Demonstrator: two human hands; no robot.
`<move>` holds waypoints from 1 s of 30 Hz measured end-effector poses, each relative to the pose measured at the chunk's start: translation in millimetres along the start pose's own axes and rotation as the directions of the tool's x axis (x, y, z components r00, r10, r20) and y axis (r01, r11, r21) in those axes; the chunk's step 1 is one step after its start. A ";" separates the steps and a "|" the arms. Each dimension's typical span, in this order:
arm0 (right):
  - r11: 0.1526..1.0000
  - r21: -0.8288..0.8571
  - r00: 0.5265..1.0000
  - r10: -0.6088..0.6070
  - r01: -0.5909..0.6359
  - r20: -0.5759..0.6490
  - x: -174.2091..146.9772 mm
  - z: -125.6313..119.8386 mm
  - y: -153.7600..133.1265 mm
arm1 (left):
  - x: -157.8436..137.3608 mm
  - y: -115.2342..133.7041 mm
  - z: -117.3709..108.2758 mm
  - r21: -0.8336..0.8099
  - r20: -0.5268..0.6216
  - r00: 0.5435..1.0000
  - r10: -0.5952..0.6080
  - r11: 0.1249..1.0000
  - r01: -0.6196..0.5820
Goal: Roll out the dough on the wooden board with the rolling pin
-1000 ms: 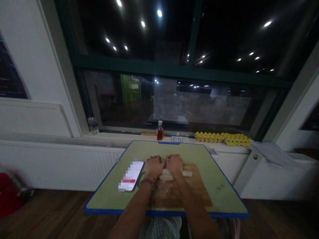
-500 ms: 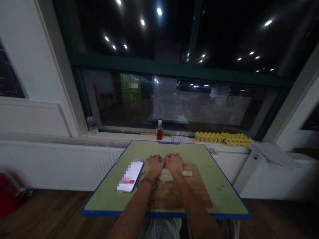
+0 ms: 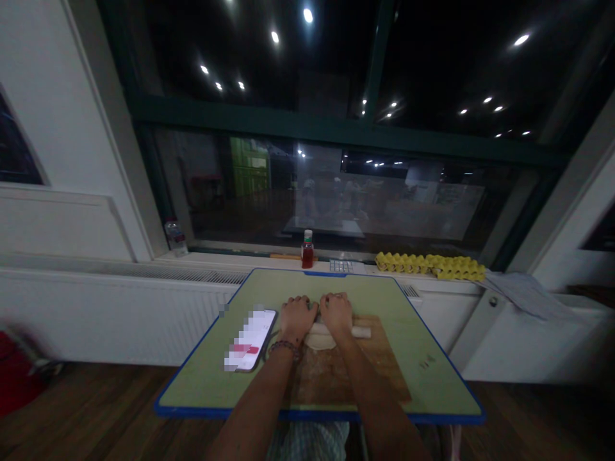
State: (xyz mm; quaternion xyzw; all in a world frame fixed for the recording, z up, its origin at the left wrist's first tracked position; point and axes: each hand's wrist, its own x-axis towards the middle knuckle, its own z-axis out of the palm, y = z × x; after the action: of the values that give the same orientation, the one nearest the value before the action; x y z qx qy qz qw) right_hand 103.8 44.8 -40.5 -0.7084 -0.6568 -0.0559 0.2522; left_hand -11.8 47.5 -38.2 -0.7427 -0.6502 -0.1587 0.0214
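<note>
A pale rolling pin [image 3: 361,332] lies across the upper part of a wooden board [image 3: 331,378]. Both of my hands bear down on it from above. My left hand [image 3: 296,316] curls over its left end, hiding that end. My right hand [image 3: 336,314] wraps it right of the middle, and the right end sticks out past my wrist. A flat, rounded piece of dough [image 3: 321,342] lies under and just in front of the pin, between my forearms. My left wrist wears a beaded bracelet [image 3: 283,346].
A phone [image 3: 252,339] with a lit screen lies left of the board on the green, blue-edged table [image 3: 202,384]. Small bits lie at the right. On the sill behind stand a bottle of red liquid [image 3: 307,251], a yellow egg tray [image 3: 430,265] and a water bottle [image 3: 176,238].
Both hands stay on the rolling pin with hardly any shift. Slightly more of the dough shows in front of the pin. The camera view has tilted a little.
</note>
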 end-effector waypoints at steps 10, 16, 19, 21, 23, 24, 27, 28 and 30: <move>0.999 0.032 1.000 0.001 0.000 -0.027 3.8 -2.0 0.4 | 6.0 -0.7 4.3 -0.033 -0.010 1.000 -0.016 0.999 0.016; 0.998 0.056 1.000 0.020 -0.019 -0.014 6.2 -3.8 0.8 | 9.8 0.0 4.6 -0.042 -0.005 0.999 -0.032 0.999 0.032; 0.998 0.062 1.000 0.014 -0.013 -0.017 8.1 -3.0 1.4 | 12.2 0.8 5.8 -0.055 -0.019 0.999 -0.049 0.997 0.048; 0.998 0.065 1.000 0.005 -0.004 -0.023 9.6 -2.0 2.1 | 13.6 1.0 6.6 -0.058 -0.025 0.998 -0.055 0.997 0.054; 0.998 0.064 1.000 0.002 -0.001 -0.028 11.2 -0.6 2.8 | 14.9 0.9 7.0 -0.059 -0.027 0.998 -0.048 0.997 0.047; 0.998 0.063 1.000 0.001 0.001 -0.030 12.0 0.2 3.2 | 15.6 0.8 7.0 -0.059 -0.023 0.999 -0.045 0.997 0.043; 0.998 0.062 1.000 -0.006 0.008 -0.028 14.8 2.4 4.3 | 17.6 0.6 5.9 -0.065 -0.011 0.999 -0.039 0.997 0.038; 0.998 0.064 1.000 -0.009 0.010 -0.025 15.8 3.1 4.6 | 18.2 0.6 5.4 -0.065 -0.006 0.999 -0.041 0.997 0.041; 0.998 0.066 1.000 -0.010 0.011 -0.021 17.9 4.4 5.0 | 19.4 0.9 4.5 -0.065 -0.001 0.999 -0.042 0.997 0.042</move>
State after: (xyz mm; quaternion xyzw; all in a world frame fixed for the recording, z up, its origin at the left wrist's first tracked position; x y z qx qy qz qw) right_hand 109.9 62.8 -38.5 -0.6956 -0.6594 -0.0429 0.2821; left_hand -8.0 67.0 -37.3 -0.7291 -0.6600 -0.1811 -0.0054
